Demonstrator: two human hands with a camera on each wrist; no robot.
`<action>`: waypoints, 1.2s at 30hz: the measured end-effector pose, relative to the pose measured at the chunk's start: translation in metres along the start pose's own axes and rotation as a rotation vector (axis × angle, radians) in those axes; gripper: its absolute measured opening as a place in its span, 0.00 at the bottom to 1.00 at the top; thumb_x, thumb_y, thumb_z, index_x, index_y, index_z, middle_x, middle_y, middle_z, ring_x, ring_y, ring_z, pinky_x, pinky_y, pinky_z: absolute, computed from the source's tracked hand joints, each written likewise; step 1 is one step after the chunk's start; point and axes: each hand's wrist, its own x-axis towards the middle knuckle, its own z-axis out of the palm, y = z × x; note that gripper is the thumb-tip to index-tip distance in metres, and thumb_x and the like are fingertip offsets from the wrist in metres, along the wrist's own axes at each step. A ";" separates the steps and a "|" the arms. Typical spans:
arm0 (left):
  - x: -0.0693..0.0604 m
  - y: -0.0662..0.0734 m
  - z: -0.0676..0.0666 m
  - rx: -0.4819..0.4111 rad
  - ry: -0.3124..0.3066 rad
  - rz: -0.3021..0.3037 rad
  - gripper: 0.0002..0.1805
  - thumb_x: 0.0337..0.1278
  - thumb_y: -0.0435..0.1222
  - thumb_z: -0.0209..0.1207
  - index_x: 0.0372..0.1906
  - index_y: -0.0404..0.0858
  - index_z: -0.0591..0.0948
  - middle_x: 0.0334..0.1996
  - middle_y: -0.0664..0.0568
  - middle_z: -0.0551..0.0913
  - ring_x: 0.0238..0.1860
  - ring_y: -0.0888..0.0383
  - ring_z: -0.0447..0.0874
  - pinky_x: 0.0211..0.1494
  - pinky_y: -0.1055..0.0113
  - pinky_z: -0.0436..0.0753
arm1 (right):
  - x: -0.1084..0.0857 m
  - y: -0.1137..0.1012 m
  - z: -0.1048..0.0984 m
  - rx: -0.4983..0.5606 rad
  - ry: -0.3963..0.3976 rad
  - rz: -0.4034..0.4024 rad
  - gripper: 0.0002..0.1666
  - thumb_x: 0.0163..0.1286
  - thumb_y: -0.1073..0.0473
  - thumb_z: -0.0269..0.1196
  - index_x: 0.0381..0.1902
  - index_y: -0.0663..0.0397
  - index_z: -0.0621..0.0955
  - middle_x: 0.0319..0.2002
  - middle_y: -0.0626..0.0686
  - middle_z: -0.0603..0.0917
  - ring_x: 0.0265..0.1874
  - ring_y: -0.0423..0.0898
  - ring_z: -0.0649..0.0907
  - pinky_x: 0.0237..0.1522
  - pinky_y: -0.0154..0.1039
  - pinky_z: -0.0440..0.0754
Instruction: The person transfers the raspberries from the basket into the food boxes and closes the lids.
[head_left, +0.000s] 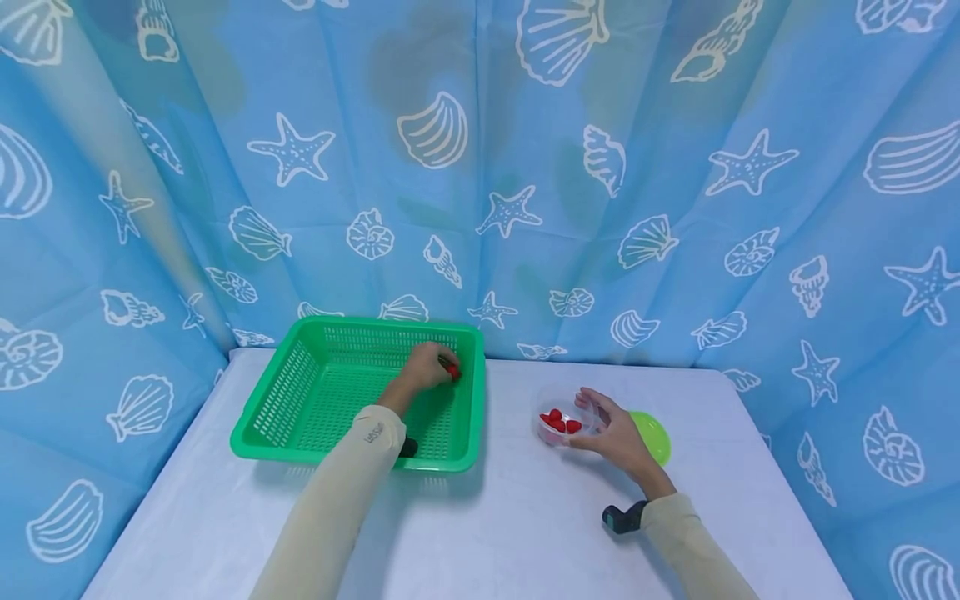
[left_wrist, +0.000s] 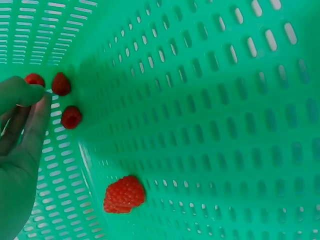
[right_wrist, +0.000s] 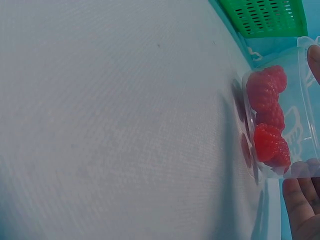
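A green slotted basket [head_left: 243,444] stands on the left of the table. My left hand [head_left: 425,367] reaches into its far right part, with thumb and fingertips closed about a raspberry [left_wrist: 34,79], which the thumb partly hides. Two more raspberries lie just beside those fingertips, one of them the lower raspberry [left_wrist: 71,117]. A nearer raspberry [left_wrist: 124,194] lies by the basket wall. To the right, my right hand [head_left: 611,433] grips a clear round tub [head_left: 551,396] between thumb and fingers. Several raspberries [right_wrist: 270,147] sit at the tub's bottom.
A lime-green round lid [head_left: 652,437] lies on the table just right of my right hand. The white tabletop [head_left: 517,533] runs back to a blue curtain [head_left: 480,167] with shell and starfish prints, which also encloses both sides.
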 end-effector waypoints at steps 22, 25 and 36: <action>-0.009 0.027 -0.035 -0.158 0.143 0.188 0.16 0.58 0.28 0.63 0.52 0.36 0.84 0.48 0.47 0.84 0.51 0.51 0.81 0.48 0.59 0.82 | 0.001 0.000 0.000 -0.026 0.003 -0.001 0.62 0.45 0.43 0.79 0.75 0.45 0.61 0.69 0.54 0.69 0.72 0.59 0.60 0.60 0.57 0.72; -0.013 0.034 -0.038 -0.171 0.150 0.198 0.16 0.58 0.28 0.63 0.53 0.36 0.84 0.48 0.48 0.84 0.50 0.52 0.82 0.46 0.61 0.83 | 0.001 0.000 0.000 -0.027 0.000 -0.004 0.62 0.45 0.43 0.79 0.75 0.45 0.61 0.68 0.53 0.69 0.72 0.59 0.60 0.60 0.58 0.73; -0.025 0.055 -0.049 -0.242 0.162 0.279 0.14 0.60 0.31 0.63 0.51 0.40 0.85 0.49 0.51 0.84 0.52 0.48 0.82 0.35 0.64 0.81 | 0.001 -0.003 0.000 -0.025 -0.002 -0.009 0.62 0.46 0.44 0.79 0.75 0.46 0.60 0.69 0.55 0.69 0.71 0.59 0.60 0.62 0.59 0.70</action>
